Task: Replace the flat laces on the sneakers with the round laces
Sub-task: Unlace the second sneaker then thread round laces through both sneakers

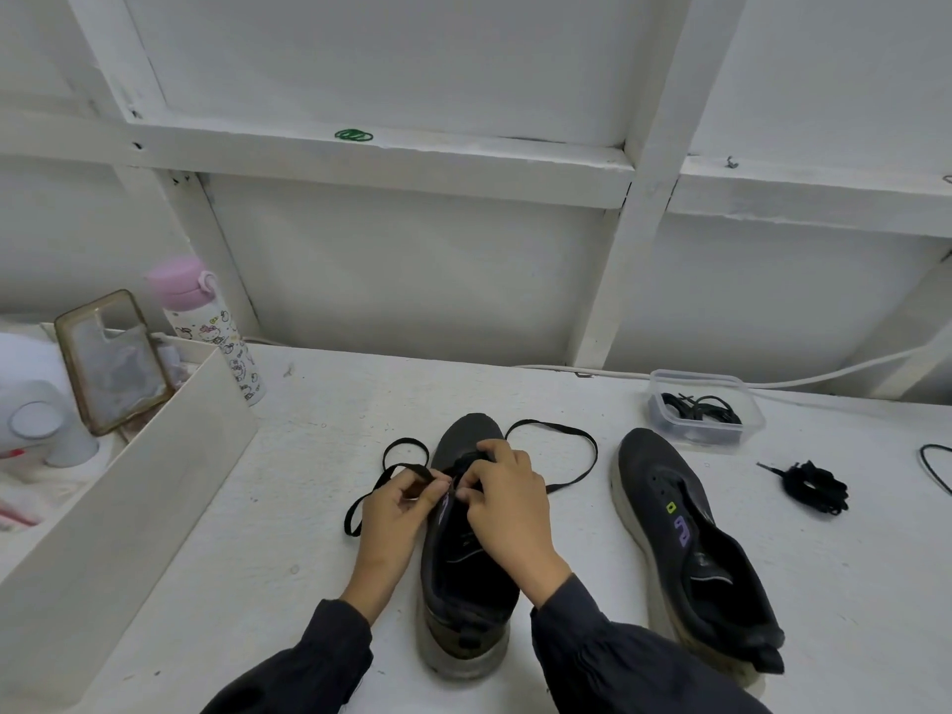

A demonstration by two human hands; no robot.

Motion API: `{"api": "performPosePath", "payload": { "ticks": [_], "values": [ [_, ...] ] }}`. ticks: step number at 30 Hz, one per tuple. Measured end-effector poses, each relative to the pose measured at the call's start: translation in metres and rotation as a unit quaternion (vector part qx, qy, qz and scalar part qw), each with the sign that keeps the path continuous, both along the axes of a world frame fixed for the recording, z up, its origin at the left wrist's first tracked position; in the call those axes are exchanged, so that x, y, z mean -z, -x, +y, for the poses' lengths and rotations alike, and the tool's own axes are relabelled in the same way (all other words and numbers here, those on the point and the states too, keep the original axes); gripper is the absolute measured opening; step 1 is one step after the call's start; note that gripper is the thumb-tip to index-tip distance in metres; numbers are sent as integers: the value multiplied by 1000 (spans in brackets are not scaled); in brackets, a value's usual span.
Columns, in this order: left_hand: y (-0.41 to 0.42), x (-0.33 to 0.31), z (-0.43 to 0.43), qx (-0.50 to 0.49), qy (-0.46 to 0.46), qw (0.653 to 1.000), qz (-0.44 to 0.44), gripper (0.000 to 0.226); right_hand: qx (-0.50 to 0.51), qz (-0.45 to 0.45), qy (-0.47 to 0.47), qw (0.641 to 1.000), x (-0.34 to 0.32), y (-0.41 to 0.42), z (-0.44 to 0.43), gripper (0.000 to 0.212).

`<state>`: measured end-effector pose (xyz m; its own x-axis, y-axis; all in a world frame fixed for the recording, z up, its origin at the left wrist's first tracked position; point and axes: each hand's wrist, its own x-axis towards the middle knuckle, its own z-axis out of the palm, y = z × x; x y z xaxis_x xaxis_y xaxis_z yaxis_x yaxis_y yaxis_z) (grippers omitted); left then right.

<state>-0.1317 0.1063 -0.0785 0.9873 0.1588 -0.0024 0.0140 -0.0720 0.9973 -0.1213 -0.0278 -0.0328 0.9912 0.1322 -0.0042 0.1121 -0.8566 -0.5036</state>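
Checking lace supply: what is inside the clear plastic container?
A tangle of black laces lies inside the clear plastic container. Their number and ends are hidden in the tangle.

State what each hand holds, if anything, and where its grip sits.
Left hand pinches the flat lace where it leaves the eyelets of the sneaker. Right hand pinches at the eyelets too; what it holds is hidden.

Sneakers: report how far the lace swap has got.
Done: the right sneaker shows no lace, and a bundled lace lies beside it. In hand: the left hand pinches the flat lace of the middle sneaker; the right hand is at its eyelets. Left: the laces in the tub are unthreaded.
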Motion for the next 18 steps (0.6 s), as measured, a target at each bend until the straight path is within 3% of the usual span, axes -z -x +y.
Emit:
{"api": "performPosePath", "payload": {
  "ticks": [6,12,18],
  "values": [
    [-6,9,-6,-42,-107,993,-10,15,-10,-19,0,1000,-2,2,0,13],
    [0,5,-11,-63,-70,995,-18,16,-134,-52,82,986,-29,-14,-7,42],
    [-1,10,-9,-81,-90,992,-18,13,-229,-35,104,967,-33,-34,-11,28]
  ]
}}
